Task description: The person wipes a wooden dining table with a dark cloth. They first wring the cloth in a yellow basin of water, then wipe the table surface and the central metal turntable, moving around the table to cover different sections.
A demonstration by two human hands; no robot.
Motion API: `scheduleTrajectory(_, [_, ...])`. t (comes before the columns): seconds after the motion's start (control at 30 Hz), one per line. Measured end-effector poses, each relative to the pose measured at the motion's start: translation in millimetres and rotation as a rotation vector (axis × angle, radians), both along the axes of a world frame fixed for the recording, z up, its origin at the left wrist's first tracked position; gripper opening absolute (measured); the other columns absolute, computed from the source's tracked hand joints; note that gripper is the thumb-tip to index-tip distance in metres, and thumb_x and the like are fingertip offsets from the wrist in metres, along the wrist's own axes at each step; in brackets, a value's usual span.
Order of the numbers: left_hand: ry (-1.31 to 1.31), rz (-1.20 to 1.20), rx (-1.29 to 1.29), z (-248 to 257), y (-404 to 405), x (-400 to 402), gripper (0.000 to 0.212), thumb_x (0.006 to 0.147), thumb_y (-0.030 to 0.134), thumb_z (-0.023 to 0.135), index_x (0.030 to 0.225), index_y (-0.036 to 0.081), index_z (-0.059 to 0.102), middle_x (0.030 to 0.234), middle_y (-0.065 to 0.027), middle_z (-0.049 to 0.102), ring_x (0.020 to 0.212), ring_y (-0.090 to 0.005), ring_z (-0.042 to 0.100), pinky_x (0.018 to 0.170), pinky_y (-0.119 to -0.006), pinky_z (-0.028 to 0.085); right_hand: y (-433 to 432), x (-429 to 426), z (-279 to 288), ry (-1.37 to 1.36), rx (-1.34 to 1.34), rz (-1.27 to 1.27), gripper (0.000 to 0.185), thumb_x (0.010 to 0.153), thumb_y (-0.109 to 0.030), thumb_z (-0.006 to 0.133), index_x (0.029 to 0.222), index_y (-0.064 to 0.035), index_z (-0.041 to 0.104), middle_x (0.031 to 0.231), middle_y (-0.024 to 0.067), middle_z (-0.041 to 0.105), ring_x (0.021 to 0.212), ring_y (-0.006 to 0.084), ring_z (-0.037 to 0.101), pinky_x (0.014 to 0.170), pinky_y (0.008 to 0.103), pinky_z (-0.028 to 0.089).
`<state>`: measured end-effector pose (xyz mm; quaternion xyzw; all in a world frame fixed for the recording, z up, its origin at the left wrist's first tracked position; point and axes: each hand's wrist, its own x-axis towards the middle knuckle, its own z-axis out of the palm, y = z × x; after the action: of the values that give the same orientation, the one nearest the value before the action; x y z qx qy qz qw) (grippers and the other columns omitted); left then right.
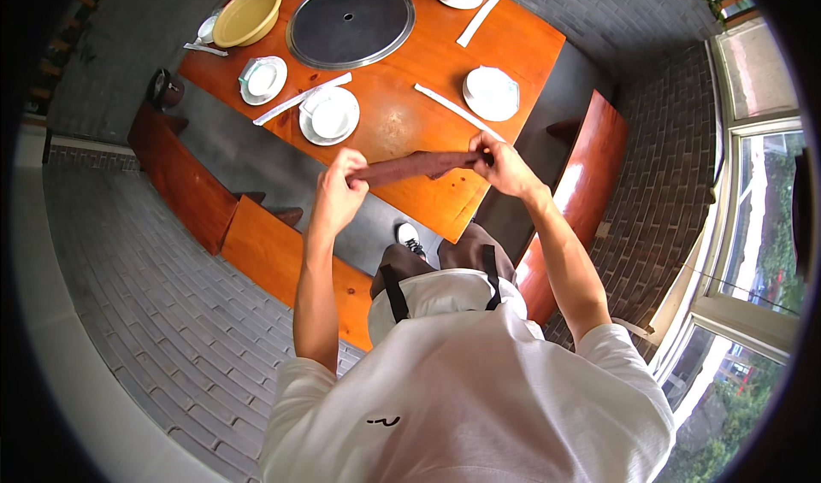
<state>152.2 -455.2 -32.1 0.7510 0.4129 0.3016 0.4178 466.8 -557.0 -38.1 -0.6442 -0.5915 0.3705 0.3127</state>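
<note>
A brown cloth is stretched between my two hands above the near end of the wooden table. My left hand pinches one end of it, and my right hand grips the other. Beyond my left hand sits a stack of white dishes in clear wrap, with a white-wrapped utensil packet beside it. Another wrapped packet lies just past my right hand, near a second stack of white dishes.
A round dark hotplate with a metal rim is set in the table. A yellow basin and more wrapped dishes stand at the left. Wooden benches flank the table, beside brick walls.
</note>
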Motion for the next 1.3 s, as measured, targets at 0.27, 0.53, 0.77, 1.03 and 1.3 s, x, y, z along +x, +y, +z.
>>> scheduleTrajectory(0.27, [-0.07, 0.001, -0.24, -60, -32, -33, 0.009, 0.09, -0.001, 0.057, 0.097, 0.0, 0.064, 0.076, -0.0021, 0.061, 0.068, -0.0069, 0.055, 0.061, -0.025, 0.046, -41, 6, -26, 0.057, -0.126, -0.141, 0.023, 0.085, 0.006, 0.051, 0.106, 0.0019, 0.057, 0.094, 0.0142, 0.068, 0.091, 0.0225, 0.068, 0.083, 0.0334, 0.053])
scheduleTrajectory(0.53, [-0.221, 0.02, -0.268, 10, 46, -8, 0.019, 0.1, 0.012, 0.057, 0.113, 0.002, 0.067, 0.094, -0.0002, 0.068, 0.081, -0.0058, 0.059, 0.068, -0.022, 0.049, 25, 29, 21, 0.301, 0.063, -0.038, 0.031, 0.087, 0.003, 0.058, 0.117, -0.0002, 0.059, 0.105, 0.0077, 0.067, 0.103, 0.0139, 0.061, 0.093, 0.0294, 0.05])
scheduleTrajectory(0.77, [-0.354, 0.096, -0.248, 45, 54, -8, 0.018, 0.101, 0.013, 0.057, 0.11, -0.001, 0.065, 0.098, -0.0014, 0.065, 0.089, -0.0078, 0.058, 0.078, -0.023, 0.049, 27, 43, 65, 0.373, 0.244, -0.185, 0.016, 0.097, -0.007, 0.063, 0.109, 0.0028, 0.063, 0.096, 0.0028, 0.067, 0.092, 0.0092, 0.061, 0.085, 0.0266, 0.051])
scheduleTrajectory(1.03, [-0.188, 0.032, -0.392, -57, -29, -35, 0.014, 0.098, 0.01, 0.061, 0.106, 0.0, 0.066, 0.089, 0.0035, 0.061, 0.081, -0.0031, 0.052, 0.074, -0.018, 0.043, -60, 34, -23, 0.32, -0.036, -0.215, 0.013, 0.097, -0.01, 0.063, 0.102, 0.0016, 0.068, 0.088, 0.0022, 0.067, 0.087, 0.0086, 0.061, 0.081, 0.0259, 0.051])
scheduleTrajectory(1.3, [-0.062, 0.028, -0.336, -120, -53, -36, 0.019, 0.099, 0.016, 0.06, 0.107, -0.001, 0.065, 0.082, -0.0005, 0.061, 0.074, -0.0055, 0.052, 0.066, -0.023, 0.044, -81, 20, -105, 0.139, -0.137, -0.238, 0.015, 0.096, -0.012, 0.064, 0.1, 0.0008, 0.069, 0.086, 0.0095, 0.07, 0.081, 0.0136, 0.065, 0.077, 0.0306, 0.053])
